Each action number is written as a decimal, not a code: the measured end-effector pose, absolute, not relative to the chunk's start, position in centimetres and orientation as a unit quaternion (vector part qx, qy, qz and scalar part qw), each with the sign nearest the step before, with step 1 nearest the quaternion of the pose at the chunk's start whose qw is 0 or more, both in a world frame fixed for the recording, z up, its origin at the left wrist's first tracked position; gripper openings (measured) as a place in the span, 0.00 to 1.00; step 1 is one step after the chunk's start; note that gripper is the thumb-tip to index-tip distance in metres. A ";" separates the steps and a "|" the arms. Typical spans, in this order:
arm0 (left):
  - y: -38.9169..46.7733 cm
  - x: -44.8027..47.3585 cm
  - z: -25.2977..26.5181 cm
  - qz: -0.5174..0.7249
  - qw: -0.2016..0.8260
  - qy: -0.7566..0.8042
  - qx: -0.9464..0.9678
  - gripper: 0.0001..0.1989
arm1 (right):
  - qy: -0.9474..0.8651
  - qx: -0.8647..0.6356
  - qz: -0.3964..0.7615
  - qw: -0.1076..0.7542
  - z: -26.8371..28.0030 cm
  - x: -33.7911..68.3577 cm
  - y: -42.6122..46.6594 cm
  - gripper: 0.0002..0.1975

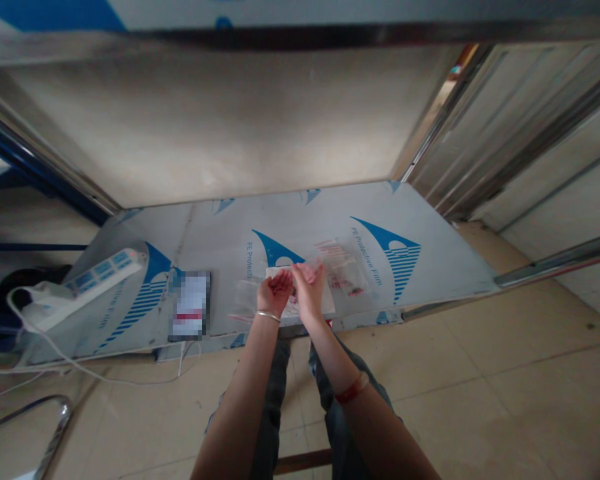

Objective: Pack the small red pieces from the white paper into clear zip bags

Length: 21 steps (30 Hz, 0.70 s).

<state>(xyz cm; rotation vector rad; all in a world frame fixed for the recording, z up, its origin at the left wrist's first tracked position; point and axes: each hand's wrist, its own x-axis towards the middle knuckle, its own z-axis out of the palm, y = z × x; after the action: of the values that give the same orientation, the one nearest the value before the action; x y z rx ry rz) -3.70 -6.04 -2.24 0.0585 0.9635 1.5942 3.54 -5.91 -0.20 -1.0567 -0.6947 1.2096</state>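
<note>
My left hand [274,295] is cupped, palm up, above the front of the bench, with small dark red pieces [281,283] lying in it. Close beside it, my right hand [309,288] has its fingers curled in; they are blurred and pinkish at the tips, and what is between them cannot be made out. Under both hands lies a white flat box or pad [326,307], mostly covered by them. A clear plastic bag [344,267] with red marks and a few dark red bits rests to the right. Another clear bag [245,299] lies to the left.
Blue-printed protective film covers the metal bench [430,267]. Left of my hands are a phone [192,305] with a blurred screen and a white power strip [87,287], its cable [125,382] hanging past the front edge. A metal shelf edge [300,37] crosses overhead.
</note>
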 end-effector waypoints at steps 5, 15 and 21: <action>-5.9 -4.3 -1.2 0.711 0.542 0.446 -0.032 0.13 | -0.157 -0.486 0.486 0.709 -0.6 6.5 -3.9 0.24; -5.4 -3.5 -0.6 0.754 0.478 0.445 -0.075 0.23 | -0.105 -0.509 0.446 0.729 -1.4 6.3 -4.5 0.16; -4.6 -2.3 -1.8 0.772 0.453 0.443 -0.054 0.19 | -0.087 -0.557 0.390 0.728 -2.1 6.2 -4.9 0.13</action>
<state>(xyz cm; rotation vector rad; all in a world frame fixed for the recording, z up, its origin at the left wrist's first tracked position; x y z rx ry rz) -2.32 -4.62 -1.84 -0.1334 1.0939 1.9066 6.16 -4.91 -2.11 -1.2266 -0.1919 0.8600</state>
